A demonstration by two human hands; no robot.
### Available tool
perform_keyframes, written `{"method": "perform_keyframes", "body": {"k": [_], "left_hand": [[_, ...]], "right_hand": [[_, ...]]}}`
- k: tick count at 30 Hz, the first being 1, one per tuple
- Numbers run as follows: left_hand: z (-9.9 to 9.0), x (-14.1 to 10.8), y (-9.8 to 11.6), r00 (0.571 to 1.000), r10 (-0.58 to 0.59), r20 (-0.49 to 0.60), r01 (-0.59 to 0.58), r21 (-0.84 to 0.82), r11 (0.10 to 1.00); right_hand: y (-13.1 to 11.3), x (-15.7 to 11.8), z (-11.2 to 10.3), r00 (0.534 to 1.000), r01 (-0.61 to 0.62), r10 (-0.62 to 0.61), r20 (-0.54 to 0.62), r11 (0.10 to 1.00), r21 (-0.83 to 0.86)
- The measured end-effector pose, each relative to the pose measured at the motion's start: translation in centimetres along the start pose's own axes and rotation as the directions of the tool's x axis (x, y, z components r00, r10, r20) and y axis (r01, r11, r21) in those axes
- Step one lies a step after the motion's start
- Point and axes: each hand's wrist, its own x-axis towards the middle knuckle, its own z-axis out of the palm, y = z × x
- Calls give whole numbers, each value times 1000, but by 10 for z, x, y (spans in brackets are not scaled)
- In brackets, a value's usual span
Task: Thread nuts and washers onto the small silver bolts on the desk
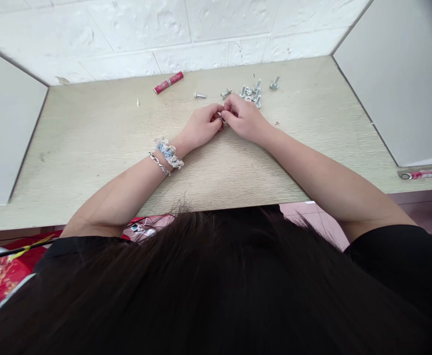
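Over the middle of the pale wooden desktop, my left hand and my right hand meet at the fingertips. Both are closed in a pinch around a small dark or metallic piece, mostly hidden by the fingers. Just beyond my right hand stands a cluster of silver bolts and nuts. One bolt lies just behind the fingertips, and another rests farther left. A separate bolt is at the right of the cluster.
A red tube lies near the white brick wall. Grey-white panels stand at the left and right of the desktop. A red and silver wrapped item is at the right front edge. Long dark hair covers the lower view.
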Motion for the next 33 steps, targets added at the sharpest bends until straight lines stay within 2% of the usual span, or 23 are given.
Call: {"method": "perform_keyframes", "body": {"k": [19,33], "left_hand": [[0,0,1,1000,-19,8,19,-45,999],[0,0,0,1000,-12,6,12,-18,1000]], "right_hand": [[-3,-1,-2,1000,-3,3,3,1000,-13],[-1,-1,-1,1000,-5,5,1,1000,-7]]}}
